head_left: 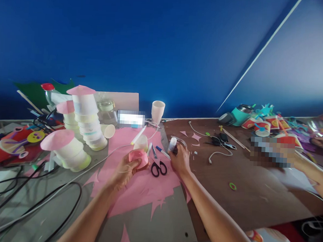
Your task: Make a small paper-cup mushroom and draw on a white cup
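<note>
The left hand [129,170] holds a small pink paper piece [138,159] above the pink sheet [147,192], its fingers pinching the paper at the near side; the right hand [179,158] has its fingers closed round a small white-topped tube [172,144], over the sheet's right edge; black-handled scissors [159,169] lie on the sheet between the hands, with a blue-capped pen [162,152] just beyond them; stacked cups with pink cone tops [87,120] stand toward the counter's [217,189] far left corner; a white cup [158,111] stands upright near the far edge, by the blue wall [143,48]; a person's arm [314,172] reaches in at the right edge.
</note>
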Demonstrator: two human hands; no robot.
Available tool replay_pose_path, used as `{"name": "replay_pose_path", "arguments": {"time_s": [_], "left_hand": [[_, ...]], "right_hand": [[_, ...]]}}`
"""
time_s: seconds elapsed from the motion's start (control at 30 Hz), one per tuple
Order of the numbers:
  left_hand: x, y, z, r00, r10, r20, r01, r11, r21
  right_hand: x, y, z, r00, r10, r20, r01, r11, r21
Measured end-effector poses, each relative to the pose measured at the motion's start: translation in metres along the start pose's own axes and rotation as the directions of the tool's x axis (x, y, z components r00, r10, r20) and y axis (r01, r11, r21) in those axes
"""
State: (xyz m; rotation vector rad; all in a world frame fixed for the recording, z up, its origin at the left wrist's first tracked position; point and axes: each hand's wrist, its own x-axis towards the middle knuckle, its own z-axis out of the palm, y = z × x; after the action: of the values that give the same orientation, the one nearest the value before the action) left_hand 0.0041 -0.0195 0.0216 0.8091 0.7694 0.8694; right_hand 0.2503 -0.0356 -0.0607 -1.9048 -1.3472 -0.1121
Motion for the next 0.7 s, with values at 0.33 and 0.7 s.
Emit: {"name": "replay_pose_path", "arguments": {"time_s": [0.33,0.7], "left_hand": [[0.002,-0.004,-0.004,1.000,-0.025,0.013,0.025,1.000,0.014],[-0.001,-0.002,-0.004,0.994,0.004,0.110,-0.005,1.000,0.002]], "right_hand": [[0.001,-0.004,0.001,1.000,-0.003,-0.011,0.003,1.000,-0.020],[0.004,-0.037,-0.060,0.971,0.175,-0.161,-0.114,0.936,0.334]]}}
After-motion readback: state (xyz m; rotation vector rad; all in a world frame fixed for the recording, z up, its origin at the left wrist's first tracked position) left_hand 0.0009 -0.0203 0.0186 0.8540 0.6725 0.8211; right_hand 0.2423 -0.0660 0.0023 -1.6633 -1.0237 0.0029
